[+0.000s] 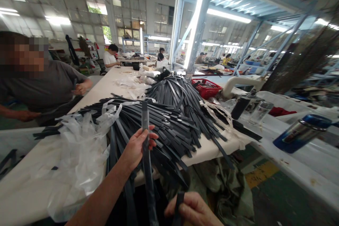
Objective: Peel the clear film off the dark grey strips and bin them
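The left hand (136, 145) is pinching a dark strip (147, 171) between thumb and fingers, and the strip is standing nearly upright in front of the heap (169, 127) on the tabletop (26, 187). The right hand (196, 207), lower and nearer the body, is clasping a strip end (179, 201); whether that end is belonging to the same strip is hard to tell, since the lower parts are running out of view. For good handling, both hands should be gripping lightly, so that the strip is hanging flat and untwisted, and should be working clear of the loose plastic wrap (82, 155), which is lying just left of the heap and could be snagging. The held strip is looking long, narrow and smooth, almost black, with a squared-off top end and a faint sheen; the heaped ones are showing the same dark tone, fanning out and overlapping, some overhanging the tabletop's edge.
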`<move>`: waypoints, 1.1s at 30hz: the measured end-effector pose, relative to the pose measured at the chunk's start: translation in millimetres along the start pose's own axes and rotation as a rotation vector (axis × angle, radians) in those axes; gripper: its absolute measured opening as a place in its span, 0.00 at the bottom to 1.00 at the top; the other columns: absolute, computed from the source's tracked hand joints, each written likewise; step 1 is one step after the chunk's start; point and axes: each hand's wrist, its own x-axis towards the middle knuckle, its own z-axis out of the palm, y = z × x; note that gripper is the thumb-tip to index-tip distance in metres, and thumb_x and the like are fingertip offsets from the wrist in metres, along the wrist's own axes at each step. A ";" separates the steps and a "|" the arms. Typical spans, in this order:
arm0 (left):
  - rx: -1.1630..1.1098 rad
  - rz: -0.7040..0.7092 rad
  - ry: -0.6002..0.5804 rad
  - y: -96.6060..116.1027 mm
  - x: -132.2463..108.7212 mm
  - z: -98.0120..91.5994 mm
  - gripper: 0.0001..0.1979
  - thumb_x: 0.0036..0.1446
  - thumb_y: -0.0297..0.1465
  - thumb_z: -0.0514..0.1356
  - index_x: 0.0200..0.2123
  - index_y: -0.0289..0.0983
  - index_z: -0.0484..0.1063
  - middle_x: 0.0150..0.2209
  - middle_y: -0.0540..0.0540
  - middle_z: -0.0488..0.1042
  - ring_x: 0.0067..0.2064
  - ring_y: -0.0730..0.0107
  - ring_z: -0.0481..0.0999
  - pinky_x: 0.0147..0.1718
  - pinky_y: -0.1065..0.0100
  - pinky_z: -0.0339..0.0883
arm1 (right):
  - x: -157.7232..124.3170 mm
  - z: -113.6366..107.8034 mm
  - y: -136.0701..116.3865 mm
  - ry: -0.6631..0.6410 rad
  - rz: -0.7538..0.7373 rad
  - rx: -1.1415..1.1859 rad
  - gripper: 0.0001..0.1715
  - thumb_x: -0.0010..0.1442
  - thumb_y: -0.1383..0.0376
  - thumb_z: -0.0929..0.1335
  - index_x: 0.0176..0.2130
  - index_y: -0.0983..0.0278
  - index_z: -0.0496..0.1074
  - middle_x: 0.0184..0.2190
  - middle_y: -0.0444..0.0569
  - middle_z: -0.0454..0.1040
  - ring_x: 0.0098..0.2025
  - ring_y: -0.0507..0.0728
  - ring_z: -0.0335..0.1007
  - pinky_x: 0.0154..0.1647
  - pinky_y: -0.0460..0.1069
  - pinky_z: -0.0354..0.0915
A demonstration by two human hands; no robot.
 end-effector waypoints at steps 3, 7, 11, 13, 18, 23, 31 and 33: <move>0.098 -0.159 -0.145 -25.6 -31.6 -6.3 0.22 0.54 0.42 0.69 0.46 0.32 0.76 0.32 0.43 0.80 0.27 0.73 0.76 0.26 0.74 0.66 | 28.3 -7.3 -36.7 0.198 -0.251 0.034 0.21 0.64 0.49 0.68 0.38 0.61 0.82 0.57 0.54 0.74 0.55 0.63 0.71 0.56 0.56 0.64; 0.198 -0.287 -0.237 -49.3 -62.6 -11.1 0.22 0.55 0.46 0.67 0.45 0.34 0.77 0.32 0.44 0.80 0.28 0.72 0.76 0.29 0.72 0.66 | 61.4 -7.7 -70.9 0.284 -0.411 0.177 0.16 0.63 0.51 0.70 0.38 0.59 0.82 0.62 0.49 0.70 0.64 0.63 0.63 0.63 0.57 0.59; 0.232 -0.300 -0.260 -50.9 -73.7 -7.7 0.22 0.58 0.46 0.65 0.46 0.35 0.77 0.31 0.47 0.78 0.30 0.70 0.74 0.31 0.71 0.65 | 82.8 8.4 -82.1 0.277 -0.417 0.151 0.18 0.64 0.51 0.69 0.41 0.59 0.82 0.54 0.50 0.78 0.52 0.62 0.75 0.55 0.57 0.67; 0.191 -0.245 -0.235 -48.7 -75.8 -3.1 0.24 0.58 0.47 0.64 0.51 0.37 0.76 0.35 0.46 0.79 0.33 0.68 0.75 0.36 0.69 0.66 | 85.4 19.4 -81.0 0.309 -0.447 0.036 0.17 0.66 0.52 0.68 0.42 0.58 0.82 0.50 0.49 0.80 0.52 0.62 0.75 0.58 0.59 0.64; 0.263 0.005 -0.184 -45.7 -85.9 9.8 0.23 0.59 0.44 0.63 0.53 0.37 0.75 0.43 0.45 0.78 0.41 0.61 0.74 0.44 0.66 0.66 | 72.3 39.9 -66.4 0.289 -0.447 -0.168 0.17 0.67 0.53 0.66 0.43 0.56 0.82 0.50 0.48 0.81 0.56 0.63 0.73 0.70 0.64 0.48; 0.567 0.119 -0.272 -41.6 -108.8 6.0 0.17 0.66 0.38 0.54 0.43 0.34 0.77 0.37 0.42 0.78 0.38 0.59 0.74 0.41 0.64 0.66 | 59.3 42.8 -60.1 0.327 -0.293 0.018 0.16 0.62 0.51 0.71 0.36 0.59 0.84 0.46 0.52 0.83 0.55 0.67 0.74 0.58 0.60 0.67; 0.768 -0.081 -0.345 -10.3 -138.3 -21.0 0.17 0.66 0.39 0.53 0.37 0.37 0.79 0.33 0.44 0.77 0.35 0.62 0.74 0.35 0.68 0.62 | 62.2 41.7 -73.6 0.399 -0.417 0.228 0.09 0.58 0.53 0.74 0.35 0.53 0.84 0.41 0.48 0.84 0.54 0.65 0.75 0.64 0.64 0.61; 0.699 -0.168 -0.305 3.4 -143.1 -32.9 0.14 0.63 0.40 0.57 0.37 0.38 0.78 0.32 0.46 0.77 0.33 0.63 0.73 0.33 0.68 0.61 | 64.5 39.0 -73.1 0.371 -0.422 0.241 0.11 0.59 0.52 0.73 0.36 0.53 0.83 0.43 0.48 0.84 0.55 0.66 0.75 0.63 0.64 0.62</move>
